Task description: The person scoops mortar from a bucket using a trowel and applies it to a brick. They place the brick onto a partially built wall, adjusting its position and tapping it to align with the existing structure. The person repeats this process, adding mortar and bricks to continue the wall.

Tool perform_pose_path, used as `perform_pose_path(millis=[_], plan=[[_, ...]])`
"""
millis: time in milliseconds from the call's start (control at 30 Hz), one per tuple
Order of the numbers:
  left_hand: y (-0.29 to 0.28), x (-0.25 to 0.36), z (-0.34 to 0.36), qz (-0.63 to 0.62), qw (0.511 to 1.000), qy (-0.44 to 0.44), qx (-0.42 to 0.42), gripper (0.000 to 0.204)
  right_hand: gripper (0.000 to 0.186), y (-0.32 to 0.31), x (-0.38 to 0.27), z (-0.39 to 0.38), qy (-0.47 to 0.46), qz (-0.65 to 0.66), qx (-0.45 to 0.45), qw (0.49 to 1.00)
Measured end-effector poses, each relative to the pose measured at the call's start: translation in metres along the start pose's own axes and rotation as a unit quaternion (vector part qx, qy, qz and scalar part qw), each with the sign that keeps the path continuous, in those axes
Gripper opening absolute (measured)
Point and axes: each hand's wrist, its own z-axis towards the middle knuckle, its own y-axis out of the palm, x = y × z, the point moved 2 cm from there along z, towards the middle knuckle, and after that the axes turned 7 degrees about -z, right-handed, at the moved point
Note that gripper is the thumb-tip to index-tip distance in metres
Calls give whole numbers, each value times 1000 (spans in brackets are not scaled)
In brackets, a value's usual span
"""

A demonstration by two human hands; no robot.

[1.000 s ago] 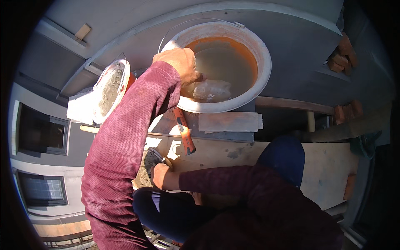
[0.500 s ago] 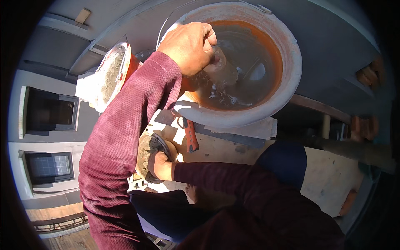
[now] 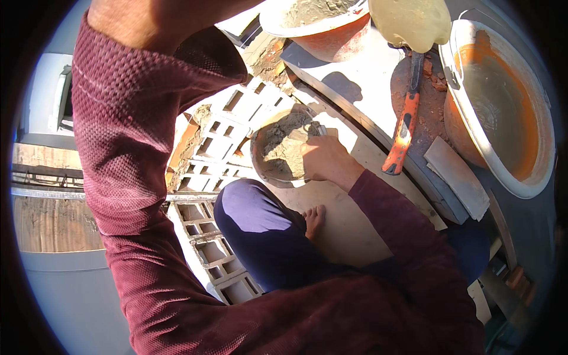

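Observation:
My left hand (image 3: 160, 21) is raised at the top edge, its fingers out of the picture. Beyond it a cloudy, yellowish plastic bottle (image 3: 411, 22) hangs in the air, base towards me, its upper end cut off by the frame. My right hand (image 3: 328, 158) is closed on the near right rim of a round bowl (image 3: 258, 155) low in front of me. Wet grey mortar (image 3: 287, 139) lies in the bowl. Right of it, a hammer (image 3: 405, 127) with an orange and black handle lies on a ledge, its head end hidden behind the bottle.
A wide bucket (image 3: 473, 127) of murky water stands at the right. Another bucket (image 3: 334, 44) with mortar sits at the top. Hollow bricks (image 3: 216, 139) lie left of the bowl. A flat tile piece (image 3: 458, 177) leans beside the ledge. My bare foot (image 3: 315, 222) is below the bowl.
My left hand has come up out of the water bucket with the bottle. The view has swung left, so the water bucket appears farther right. My right hand stays on the bowl.

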Motion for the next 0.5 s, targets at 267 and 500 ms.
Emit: perform_pose_path(millis=[267,500], plan=[[12,-45,-154,-120,966,-141,-181,21,17,-17,0,10,88,20,-61,994],[68,-57,-291,-299,849,-339,-273,21,11,-5,10,6,45,28,98,994]])
